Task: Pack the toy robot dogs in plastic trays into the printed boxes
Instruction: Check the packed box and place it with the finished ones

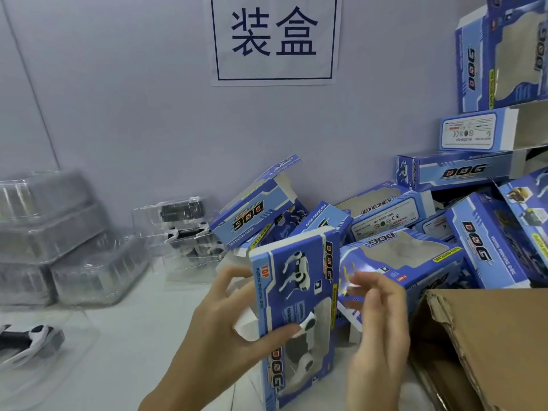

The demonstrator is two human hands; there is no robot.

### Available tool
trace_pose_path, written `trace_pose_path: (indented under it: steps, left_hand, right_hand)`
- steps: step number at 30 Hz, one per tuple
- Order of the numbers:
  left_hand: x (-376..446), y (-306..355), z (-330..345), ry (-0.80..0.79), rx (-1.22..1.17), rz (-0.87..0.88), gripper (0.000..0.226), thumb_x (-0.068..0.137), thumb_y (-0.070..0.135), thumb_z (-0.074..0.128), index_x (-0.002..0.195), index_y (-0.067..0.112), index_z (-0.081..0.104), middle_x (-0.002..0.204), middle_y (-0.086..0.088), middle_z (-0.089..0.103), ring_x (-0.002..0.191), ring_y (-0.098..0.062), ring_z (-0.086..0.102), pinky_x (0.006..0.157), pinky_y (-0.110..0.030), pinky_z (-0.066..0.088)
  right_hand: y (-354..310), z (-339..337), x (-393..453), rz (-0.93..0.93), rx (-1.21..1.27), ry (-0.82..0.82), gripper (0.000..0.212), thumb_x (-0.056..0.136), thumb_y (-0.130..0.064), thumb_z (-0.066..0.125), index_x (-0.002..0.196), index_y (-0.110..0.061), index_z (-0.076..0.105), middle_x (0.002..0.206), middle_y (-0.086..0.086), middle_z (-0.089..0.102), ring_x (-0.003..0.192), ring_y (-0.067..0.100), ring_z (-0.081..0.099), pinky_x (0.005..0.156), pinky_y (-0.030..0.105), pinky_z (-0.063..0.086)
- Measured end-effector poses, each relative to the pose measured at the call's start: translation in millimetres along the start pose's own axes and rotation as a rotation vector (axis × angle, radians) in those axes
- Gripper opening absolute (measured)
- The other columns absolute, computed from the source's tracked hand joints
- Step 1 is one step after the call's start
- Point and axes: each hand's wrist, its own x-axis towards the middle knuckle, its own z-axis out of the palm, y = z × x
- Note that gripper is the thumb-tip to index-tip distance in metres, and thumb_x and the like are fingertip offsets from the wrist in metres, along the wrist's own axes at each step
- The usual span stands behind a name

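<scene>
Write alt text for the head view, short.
A person's left hand grips an upright blue printed DOG box with a toy dog showing in its window, while the right hand hovers beside it. Empty boxes pile at right, clear plastic trays stack at left, and a cardboard carton sits lower right.

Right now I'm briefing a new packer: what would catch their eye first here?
The blue printed box held upright at centre by the left hand, a toy dog showing through its window. Behind it to the right, a heap of blue boxes. On the wall above, a white sign.
</scene>
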Motion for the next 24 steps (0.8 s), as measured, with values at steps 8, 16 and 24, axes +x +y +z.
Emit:
trace_pose_path:
  steps: [8, 16, 24]
  left_hand:
    - [-10, 23, -6, 0.189, 0.128, 0.197, 0.073, 0.108, 0.065, 0.024, 0.116, 0.016, 0.078, 0.107, 0.001, 0.058, 0.064, -0.007, 0.059, 0.057, -0.024, 0.05]
    - [-11, 9, 4, 0.415, -0.115, 0.199, 0.046, 0.114, 0.035, 0.038, 0.113, 0.012, 0.078, 0.106, -0.005, 0.062, 0.076, -0.018, 0.069, 0.06, -0.033, 0.055]
    - [-10, -38, 6, -0.065, -0.586, -0.2, 0.086, 0.092, 0.052, 0.075, 0.159, 0.038, 0.023, 0.155, 0.011, 0.049, 0.136, -0.026, 0.058, 0.103, -0.047, 0.055]
  right_hand:
    - [-4, 15, -25, -0.075, 0.002, -0.251, 0.084, 0.078, -0.079, 0.068, 0.149, -0.043, 0.042, 0.147, -0.01, 0.058, 0.13, 0.011, 0.061, 0.098, 0.019, 0.051]
    - [18, 8, -22, -0.098, -0.162, -0.445, 0.121, 0.056, -0.048, 0.099, 0.155, -0.047, 0.029, 0.146, -0.014, 0.054, 0.126, 0.007, 0.062, 0.092, 0.02, 0.057]
    - [4, -17, 3, 0.043, 0.166, -0.654, 0.107, 0.07, -0.023, 0.067, 0.158, -0.056, 0.018, 0.161, -0.018, 0.039, 0.143, 0.007, 0.047, 0.102, 0.024, 0.05]
